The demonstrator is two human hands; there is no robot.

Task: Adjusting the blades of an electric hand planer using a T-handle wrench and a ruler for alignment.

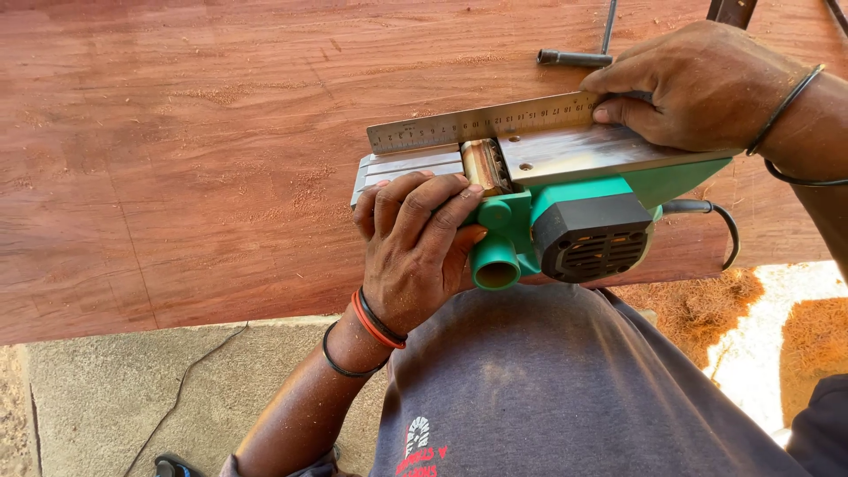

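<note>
Green electric planer (565, 221) lying upturned on the near edge of the reddish wooden board (194, 150), sole plate up, gripped at its left front end by the left hand (415, 243). Steel ruler (481, 124) standing on edge along the sole's far side, pinched and pressed down at its right end by the right hand (689, 88). Best done, probably, with the ruler kept flat across both plates over the cutter drum (486, 166), the planer steadied, fingers kept off the blades.

A woodworking workshop: a large reddish plywood sheet (221, 159) dusted with sawdust, wood shavings (698, 305) heaped near right, concrete floor (132, 389) underneath.
</note>
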